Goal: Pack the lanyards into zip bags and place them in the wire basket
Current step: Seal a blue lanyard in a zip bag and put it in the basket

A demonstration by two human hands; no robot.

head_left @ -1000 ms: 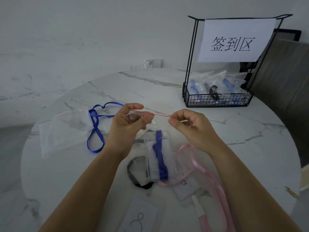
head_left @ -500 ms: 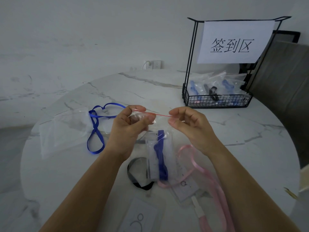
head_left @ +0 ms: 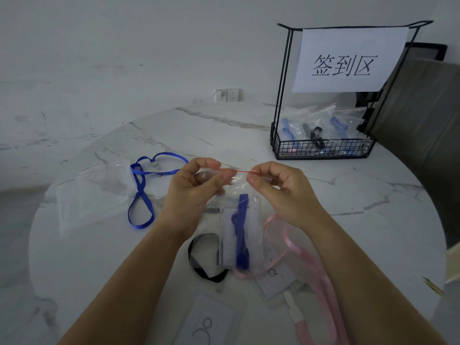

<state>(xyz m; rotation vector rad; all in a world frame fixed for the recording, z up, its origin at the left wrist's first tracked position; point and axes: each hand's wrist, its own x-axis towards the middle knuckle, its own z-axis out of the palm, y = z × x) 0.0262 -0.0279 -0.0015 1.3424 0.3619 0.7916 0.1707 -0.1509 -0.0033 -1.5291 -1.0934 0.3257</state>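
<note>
The zip bag, with 1 blue lanyard inside, is hanging over the tabletop, and the wire basket is standing well beyond it, nearer the right hand. The red seal strip is running sideways to the left hand; both hands are pinching it, wrists raised.

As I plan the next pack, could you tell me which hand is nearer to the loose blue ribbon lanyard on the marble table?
Left. The left hand is just right of the loose blue ribbon lanyard; the right hand is farther right, beyond the left hand.
</note>
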